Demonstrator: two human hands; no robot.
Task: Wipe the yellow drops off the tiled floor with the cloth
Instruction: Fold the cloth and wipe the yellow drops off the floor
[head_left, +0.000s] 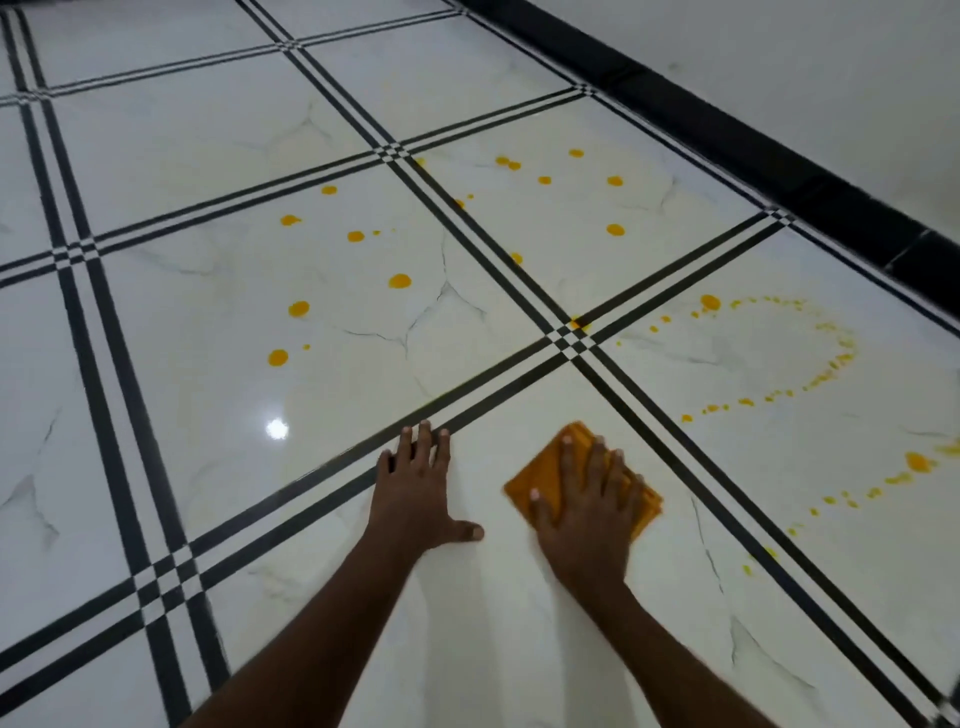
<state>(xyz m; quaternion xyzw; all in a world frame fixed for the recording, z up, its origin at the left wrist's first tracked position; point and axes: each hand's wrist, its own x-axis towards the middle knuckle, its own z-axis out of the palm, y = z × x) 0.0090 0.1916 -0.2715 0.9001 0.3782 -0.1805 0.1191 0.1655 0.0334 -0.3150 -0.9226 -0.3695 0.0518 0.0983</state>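
Observation:
My right hand lies flat, fingers spread, on a folded orange cloth and presses it onto the white tiled floor. My left hand rests palm down on the bare tile just left of the cloth, holding nothing. Several round yellow drops dot the tiles ahead. On the tile to the right a smeared yellow arc curves round, and more yellow streaks trail toward the right edge.
Black double-line borders cross between the tiles. A black skirting strip runs along the white wall at the upper right. A lamp reflection shines on the tile left of my hands.

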